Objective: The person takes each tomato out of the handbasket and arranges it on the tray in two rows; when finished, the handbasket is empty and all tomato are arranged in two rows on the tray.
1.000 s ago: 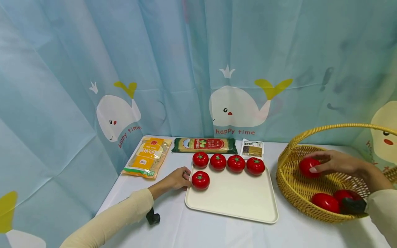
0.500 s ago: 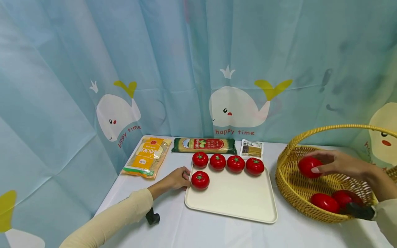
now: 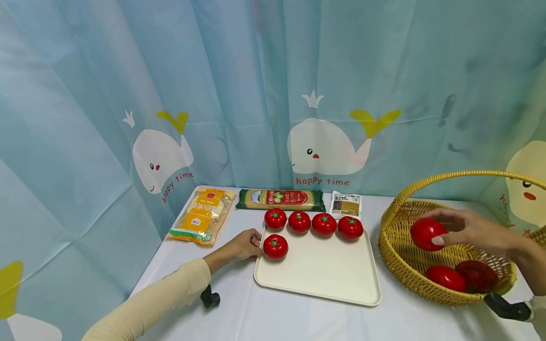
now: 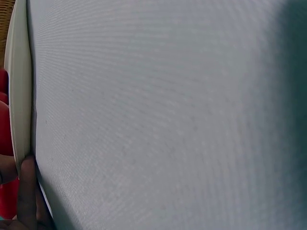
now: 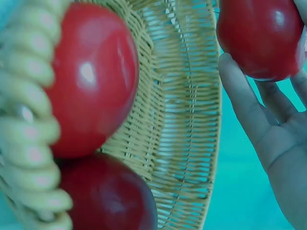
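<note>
In the head view my right hand (image 3: 477, 232) holds a glossy red tomato (image 3: 426, 234) over the wicker basket (image 3: 396, 258), fingers and thumb round its sides. Two more tomatoes lie in the basket, a brighter one (image 3: 446, 278) and a darker one (image 3: 477, 275) touching it in this view; the right wrist view shows both close up. My left hand (image 3: 245, 245) pinches the left rim of the cream tray (image 3: 320, 279). In the left wrist view a finger (image 4: 27, 191) lies against the tray's edge. Beside that hand, one tomato (image 3: 275, 247) sits on the tray, stem up.
Several tomatoes (image 3: 324, 225) form a row along the tray's back edge. Behind them lie a spaghetti pack (image 3: 281, 200) and a small white sachet (image 3: 346, 205). An orange-and-clear food bag (image 3: 201, 215) is at the back left. The basket's tall handle (image 3: 460, 174) arches over it.
My right hand has turned a little and shifted slightly right with the tomato, and its forearm has swung right, uncovering the tomatoes below. The left hand has stayed on the tray's rim.
</note>
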The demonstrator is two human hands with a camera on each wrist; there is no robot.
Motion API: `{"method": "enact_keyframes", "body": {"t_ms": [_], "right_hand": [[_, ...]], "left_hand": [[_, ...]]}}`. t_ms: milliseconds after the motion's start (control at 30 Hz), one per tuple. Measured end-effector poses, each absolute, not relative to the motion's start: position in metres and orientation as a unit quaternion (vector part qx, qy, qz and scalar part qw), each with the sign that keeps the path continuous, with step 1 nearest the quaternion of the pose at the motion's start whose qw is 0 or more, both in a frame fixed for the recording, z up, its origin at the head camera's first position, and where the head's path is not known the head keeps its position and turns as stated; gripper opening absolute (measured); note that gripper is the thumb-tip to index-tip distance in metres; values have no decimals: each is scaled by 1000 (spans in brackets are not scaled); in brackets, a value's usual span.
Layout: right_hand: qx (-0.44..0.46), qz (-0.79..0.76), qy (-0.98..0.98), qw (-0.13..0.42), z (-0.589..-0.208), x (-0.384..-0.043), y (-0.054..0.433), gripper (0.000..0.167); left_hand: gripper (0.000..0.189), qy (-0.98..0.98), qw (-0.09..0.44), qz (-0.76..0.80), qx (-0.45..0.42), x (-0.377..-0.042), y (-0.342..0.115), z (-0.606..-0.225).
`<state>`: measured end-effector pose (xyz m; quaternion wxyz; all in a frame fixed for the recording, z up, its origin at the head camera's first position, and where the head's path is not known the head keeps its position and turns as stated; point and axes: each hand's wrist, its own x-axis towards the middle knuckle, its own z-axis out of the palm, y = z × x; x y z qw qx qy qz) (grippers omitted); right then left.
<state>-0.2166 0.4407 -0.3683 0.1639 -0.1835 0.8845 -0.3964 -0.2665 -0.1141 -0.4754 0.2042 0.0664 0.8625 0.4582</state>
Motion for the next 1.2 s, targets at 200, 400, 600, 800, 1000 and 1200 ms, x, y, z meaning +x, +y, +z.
{"method": "enact_keyframes", "body": {"t_ms": [200,400,600,800,1000,1200], "right_hand": [[-194,-437,863,165,-367,-205,429,44],[-220,-491,820,195,-369,-198,411,53],[-265,-498,798,214,-370,-196,386,59],[-271,-487,802,213,-374,-197,359,58],[-267,-508,788,223,-382,-202,335,48],[-282,-528,768,229,-387,-206,314,47]], "left_hand": [[39,867,203,450,71,-267,-115,-476],[39,868,204,449,69,-269,-116,-475],[39,866,203,452,67,-267,-116,-475],[38,865,202,455,71,-267,-116,-476],[37,864,202,455,70,-267,-117,-476],[37,868,197,450,72,-266,-117,-476]]}}
